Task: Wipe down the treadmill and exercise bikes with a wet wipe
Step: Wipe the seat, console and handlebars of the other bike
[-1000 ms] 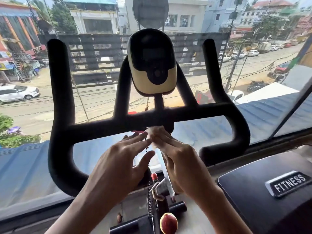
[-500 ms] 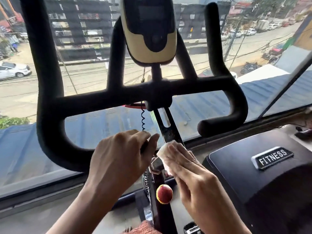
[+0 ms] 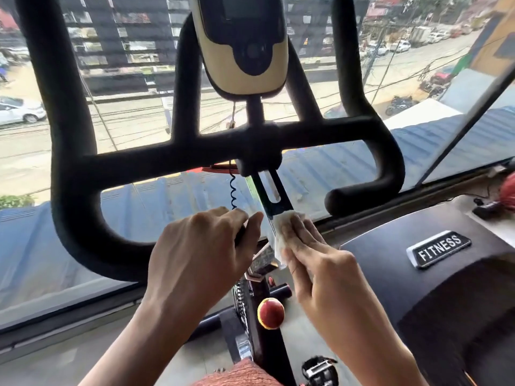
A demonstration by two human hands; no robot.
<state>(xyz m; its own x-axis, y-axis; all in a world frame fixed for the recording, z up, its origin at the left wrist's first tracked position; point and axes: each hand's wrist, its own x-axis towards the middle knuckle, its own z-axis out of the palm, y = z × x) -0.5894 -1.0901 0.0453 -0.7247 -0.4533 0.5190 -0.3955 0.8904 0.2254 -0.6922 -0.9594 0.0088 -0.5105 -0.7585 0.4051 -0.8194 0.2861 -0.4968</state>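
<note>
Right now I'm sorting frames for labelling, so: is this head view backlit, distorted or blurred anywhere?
Head view: daylight through the window backlights the handlebar, leaving it near-silhouette; the wide lens slants the window frame at the right edge; the left hand, right hand, wipe and FITNESS badge read clearly; the street outside looks pale and soft.

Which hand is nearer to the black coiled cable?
Left. The left hand is just under the coiled cable; the right hand presses the wipe on the post, farther right.
</note>
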